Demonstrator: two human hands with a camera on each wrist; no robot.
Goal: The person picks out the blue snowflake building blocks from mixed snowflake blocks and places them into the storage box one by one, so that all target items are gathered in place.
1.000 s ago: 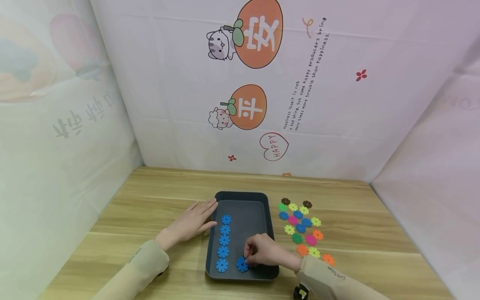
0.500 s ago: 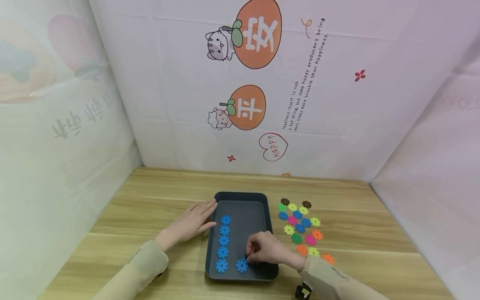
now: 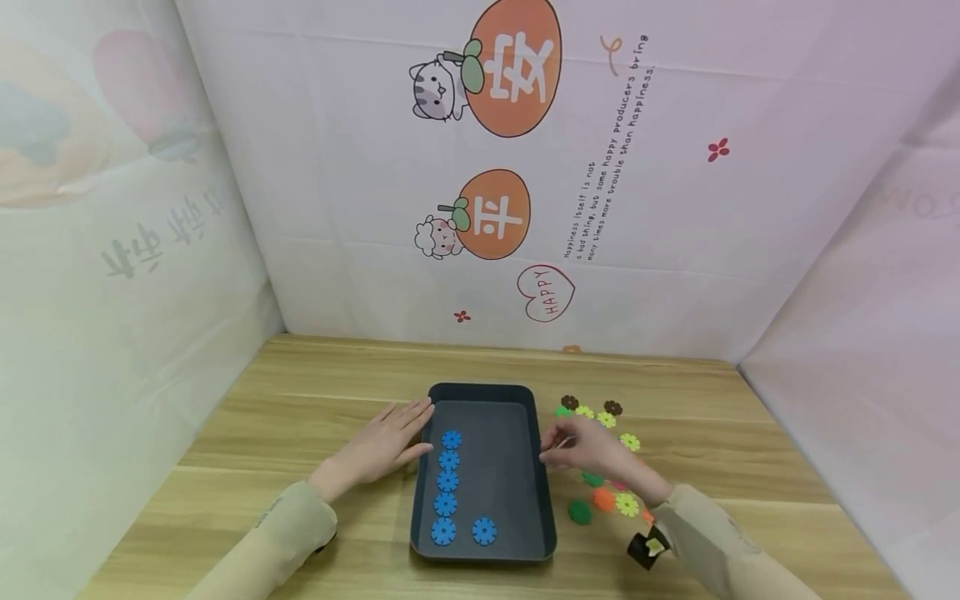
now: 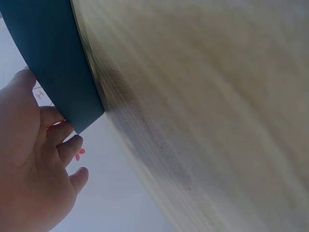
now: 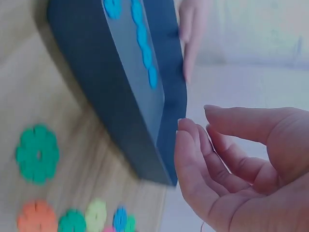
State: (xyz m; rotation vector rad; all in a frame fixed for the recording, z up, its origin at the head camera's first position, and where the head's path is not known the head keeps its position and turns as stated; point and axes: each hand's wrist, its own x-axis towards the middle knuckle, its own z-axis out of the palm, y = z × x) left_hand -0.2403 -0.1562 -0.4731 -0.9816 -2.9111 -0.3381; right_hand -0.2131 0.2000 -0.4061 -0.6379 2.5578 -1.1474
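In the head view, a dark grey tray (image 3: pixel 483 557) stands on the wooden table. Blue notched discs (image 3: pixel 447 481) form a column along its left side, and one more blue disc (image 3: pixel 484 531) lies flat near the front, right of the column. My left hand (image 3: pixel 378 442) rests with extended fingers on the tray's left rim, also visible in the left wrist view. Over the tray's right rim hovers my right hand (image 3: pixel 588 450), its fingers loosely bent. The right wrist view shows a gap between thumb and fingers (image 5: pixel 190 159), with nothing held there.
Right of the tray lie loose discs, among them a dark green disc (image 3: pixel 580 512), an orange disc (image 3: pixel 603 500), a yellow disc (image 3: pixel 627 505) and a brown disc (image 3: pixel 613 407). My right hand and forearm hide several. A printed cloth wall (image 3: pixel 652 300) closes the back.
My right hand has left the blue disc at the tray's front and moved right and farther back, over the loose discs. That blue disc stays in the tray. My left hand keeps its place.
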